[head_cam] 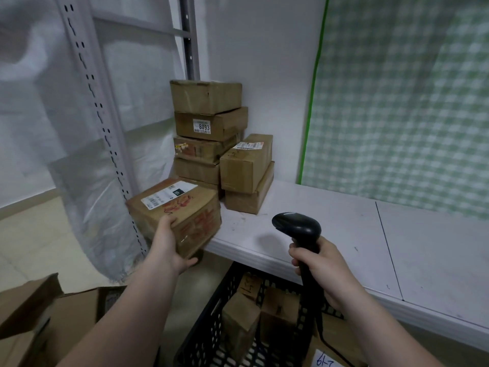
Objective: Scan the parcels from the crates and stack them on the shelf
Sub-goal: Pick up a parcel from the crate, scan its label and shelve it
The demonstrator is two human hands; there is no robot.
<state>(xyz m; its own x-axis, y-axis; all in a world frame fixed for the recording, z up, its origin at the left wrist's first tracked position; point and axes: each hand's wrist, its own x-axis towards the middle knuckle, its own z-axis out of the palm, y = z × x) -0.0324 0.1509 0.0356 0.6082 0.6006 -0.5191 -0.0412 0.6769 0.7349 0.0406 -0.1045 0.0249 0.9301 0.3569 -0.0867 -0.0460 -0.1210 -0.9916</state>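
Left grip (169,242) curled round a tilted cardboard parcel (180,210) overhanging the front-left corner of the white shelf (344,221). Right grip (320,263) wrapped round the handle of a black plastic scanner (296,226), over the front edge. Brown box stacks (209,133) fill back-left; smooth board runs right. Black lattice crate (211,300) below holds boxes.

The light is soft, even and rather dim, with a cool cast. The crate (211,300) at 6 o'clock sits in shade under the shelf (344,234). Wide-angle bending bows the upright (105,133) at 9 o'clock. The checked curtain (397,102) at 2 o'clock and the parcel (182,210) at 8 o'clock are blurred.
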